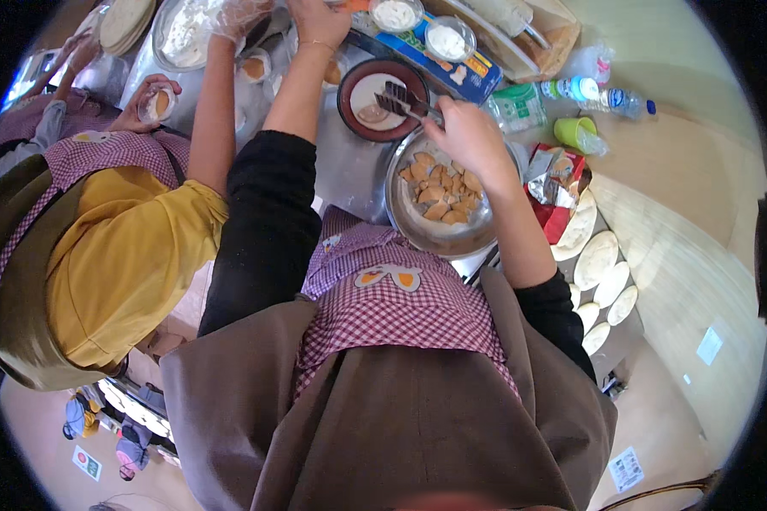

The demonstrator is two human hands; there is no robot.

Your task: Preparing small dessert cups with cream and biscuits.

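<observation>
My right hand (467, 140) is closed around a pair of tongs (409, 104) with metal arms and dark slotted ends. The tongs' ends hang over a dark reddish-brown bowl (347, 106) of white liquid, in which a light brown biscuit (371, 114) lies. Below my right wrist stands a wide metal bowl (395, 204), holding many brown biscuits (441, 189), some of them broken. My left hand (320, 24) reaches to the top edge, close to a clear cup with a biscuit (332, 73). Its fingers are mostly cut off, so their grip cannot be made out.
At left, a co-worker in a yellow sleeve (128, 255) reaches across beside my left arm. Another hand (149, 102) holds a small cup. Two tubs of white cream (450, 41) sit by a blue box (473, 78). Bottles (614, 100), a green cup (575, 132) and a red packet (554, 183) stand right.
</observation>
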